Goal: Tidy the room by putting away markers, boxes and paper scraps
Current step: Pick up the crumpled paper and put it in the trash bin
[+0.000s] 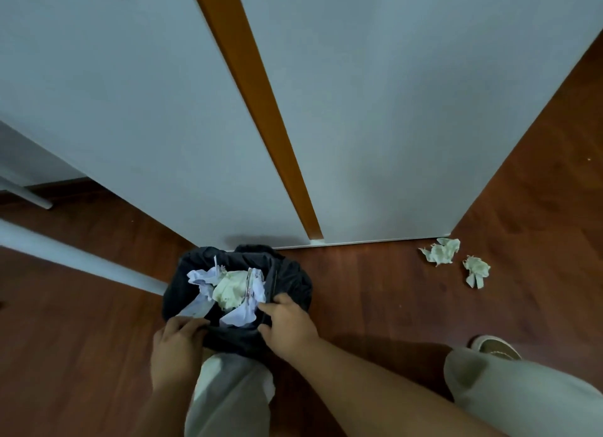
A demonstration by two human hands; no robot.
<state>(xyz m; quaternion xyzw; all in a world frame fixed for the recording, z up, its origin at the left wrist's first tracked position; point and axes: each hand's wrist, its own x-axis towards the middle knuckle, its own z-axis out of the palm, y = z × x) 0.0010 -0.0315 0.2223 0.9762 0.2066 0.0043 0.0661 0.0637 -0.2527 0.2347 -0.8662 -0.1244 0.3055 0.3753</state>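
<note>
Right now both grips pinch the black bin liner (287, 273) at its near rim, my left hand (176, 348) and right hand (288, 325) either side of the crumpled paper (228, 293) heaped inside. Tugging unevenly could tip scraps out; two paper scraps (441, 251) lie well apart on the floor (391, 306).

Bare floor (375, 293) (wall (408, 126) behind) separates bin (293, 280) from scraps (442, 251).
</note>
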